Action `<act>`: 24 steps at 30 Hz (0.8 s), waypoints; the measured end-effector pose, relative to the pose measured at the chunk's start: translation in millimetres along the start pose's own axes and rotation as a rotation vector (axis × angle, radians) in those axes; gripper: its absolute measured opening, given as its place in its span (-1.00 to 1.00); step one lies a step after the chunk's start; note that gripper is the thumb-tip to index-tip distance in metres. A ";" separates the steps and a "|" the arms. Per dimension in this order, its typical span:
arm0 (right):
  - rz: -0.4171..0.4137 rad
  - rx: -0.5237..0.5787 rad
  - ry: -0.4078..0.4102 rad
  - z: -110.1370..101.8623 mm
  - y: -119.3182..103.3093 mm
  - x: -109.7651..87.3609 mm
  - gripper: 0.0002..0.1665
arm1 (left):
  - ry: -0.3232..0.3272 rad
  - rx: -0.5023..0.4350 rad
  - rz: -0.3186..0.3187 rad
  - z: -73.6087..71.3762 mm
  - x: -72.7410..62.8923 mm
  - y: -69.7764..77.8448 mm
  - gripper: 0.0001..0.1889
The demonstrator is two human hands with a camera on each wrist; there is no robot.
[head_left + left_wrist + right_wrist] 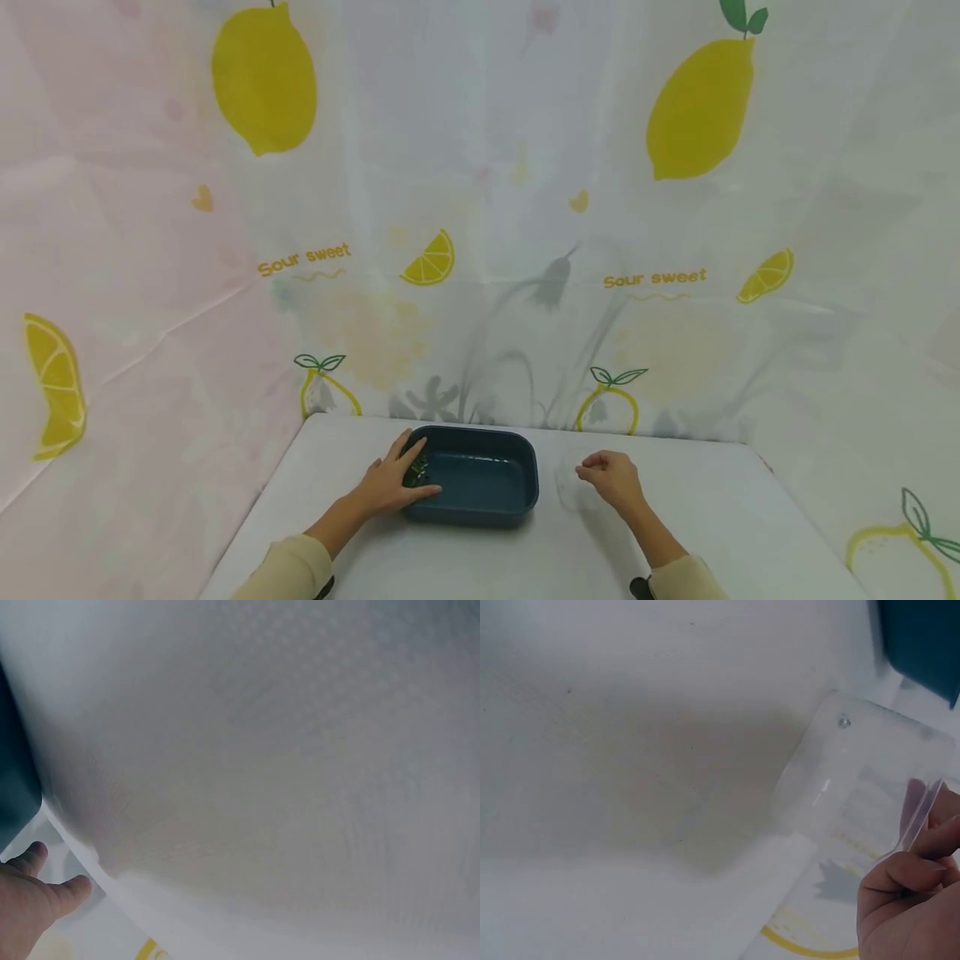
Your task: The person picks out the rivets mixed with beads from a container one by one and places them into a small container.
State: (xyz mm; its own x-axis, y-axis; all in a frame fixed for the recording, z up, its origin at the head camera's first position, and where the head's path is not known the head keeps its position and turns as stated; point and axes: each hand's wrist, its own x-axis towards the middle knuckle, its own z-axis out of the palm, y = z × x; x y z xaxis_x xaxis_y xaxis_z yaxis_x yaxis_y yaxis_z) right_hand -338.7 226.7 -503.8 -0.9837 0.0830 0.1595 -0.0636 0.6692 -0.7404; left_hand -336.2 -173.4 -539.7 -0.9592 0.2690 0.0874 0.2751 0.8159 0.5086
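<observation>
A dark blue rectangular dish [480, 487] with rounded corners stands on the table. Over its left end lies my left hand [386, 483], its fingers spread and fairly straight at the rim. Beside those fingers, inside the dish, is a small heap of dark green bits with pale specks [417, 468], partly covered by the hand. To the right of the dish, my right hand [617, 477] pinches a clear plastic piece [832, 761] by its raised edge. That piece is flat, with rounded corners and a small round mark near one corner; its exact kind is unclear.
A white table [697, 508] carries the dish. Behind it and at both sides hangs a pale curtain [480, 333] printed with lemons. The dish's wall [13, 765] also shows at the edge of the left wrist view.
</observation>
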 end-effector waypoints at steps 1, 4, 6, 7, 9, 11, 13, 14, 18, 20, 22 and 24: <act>0.004 0.005 -0.006 0.1 0.4 -0.6 -0.83 | 0.000 -0.004 -0.001 0.8 -0.4 -0.4 0.01; -0.008 0.007 -0.020 -0.3 0.8 -1.7 -0.82 | 0.002 -0.003 -0.005 2.8 -0.9 -1.7 0.01; -0.015 0.004 -0.019 -1.1 0.6 -1.5 -0.83 | 0.000 -0.005 -0.006 2.8 -0.8 -0.6 0.01; -0.018 0.001 -0.019 -1.7 0.3 -1.3 -0.83 | 0.000 -0.007 -0.005 2.6 -0.4 0.1 0.01; -0.014 -0.005 -0.015 -3.1 -0.2 -1.4 -0.84 | -0.001 -0.006 -0.002 1.6 0.2 2.1 0.01; -0.006 -0.005 -0.009 -3.3 0.5 -1.5 -0.84 | -0.001 -0.013 0.003 0.3 0.4 4.2 0.01; -0.002 0.001 -0.005 -2.7 1.2 -2.2 -0.83 | -0.003 -0.016 0.008 -0.3 -0.1 4.6 0.00; 0.004 0.005 -0.005 -1.9 1.8 -2.6 -0.83 | -0.005 -0.014 0.009 -0.4 -0.7 4.4 0.00; -0.007 0.009 -0.010 0.7 2.2 -3.0 -0.81 | -0.009 -0.015 0.001 -0.7 -2.7 2.8 0.00; -0.013 0.007 -0.012 1.2 0.7 -2.8 -0.82 | -0.003 -0.018 -0.002 -0.9 -2.8 2.4 0.01; -0.026 0.013 -0.017 0.8 -0.7 -2.8 -0.82 | 0.002 -0.030 -0.004 -1.0 -2.4 2.2 0.01; -0.046 0.030 -0.035 -0.2 -2.7 -3.5 -0.79 | 0.012 -0.038 -0.003 -0.6 -2.6 1.9 0.00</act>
State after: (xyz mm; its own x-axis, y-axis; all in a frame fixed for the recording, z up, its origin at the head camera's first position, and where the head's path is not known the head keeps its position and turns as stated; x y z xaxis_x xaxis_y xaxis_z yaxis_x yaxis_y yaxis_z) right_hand -335.0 224.8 -502.2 -0.9848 0.0265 0.1716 -0.1135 0.6492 -0.7521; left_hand -333.2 -172.9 -538.4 -0.9609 0.2598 0.0959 0.2694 0.7968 0.5408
